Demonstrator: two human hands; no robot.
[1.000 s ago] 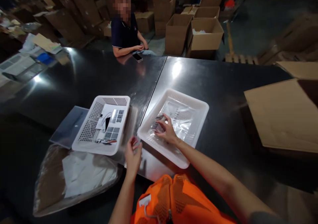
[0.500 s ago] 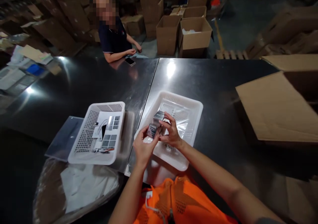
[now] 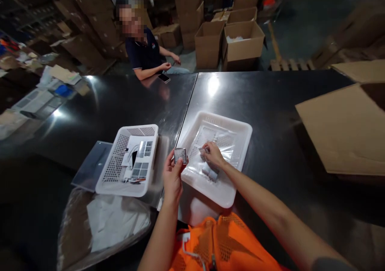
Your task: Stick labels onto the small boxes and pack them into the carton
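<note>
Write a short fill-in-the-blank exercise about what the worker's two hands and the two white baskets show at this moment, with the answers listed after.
1. The left hand holds up a small square packet between the two white ____.
2. The right hand is inside the ____ basket.
3. The left basket has walls full of small ____.
4. A phone lies on the table by the seated ____.

Answers: baskets; right; holes; person

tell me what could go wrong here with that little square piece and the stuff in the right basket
The left hand pinches the small square piece only by its edge, above the gap between the baskets, so it may slip onto the table. The right hand pulls at loose clear bags in the right basket, which could drag pieces out.
</note>
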